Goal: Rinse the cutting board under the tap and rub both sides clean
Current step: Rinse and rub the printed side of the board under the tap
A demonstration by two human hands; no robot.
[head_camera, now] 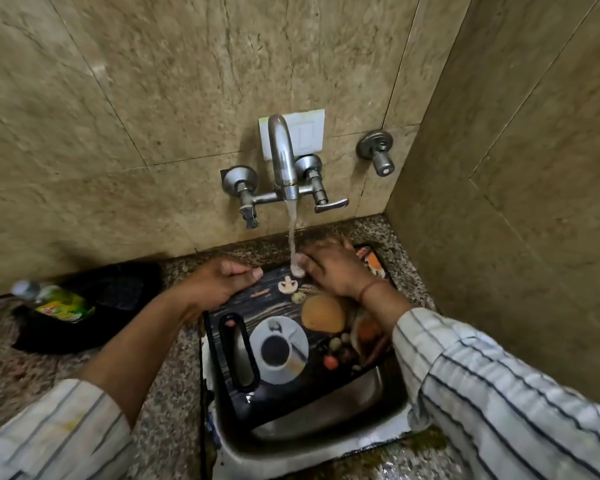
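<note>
Head view. Steel sink (326, 424): holds printed cutting board (291, 344), tilted, far end under tap (284, 161) stream. My left hand (219, 282) grips board's left far edge. My right hand (333, 268) pressed flat on board under water. Worktop (167, 358), left: black tray (118, 292) holding green-labelled bottle (59, 303).

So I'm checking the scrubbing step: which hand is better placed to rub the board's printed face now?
The right hand: it lies flat on the cutting board under the water, while the left hand grips its edge.
</note>
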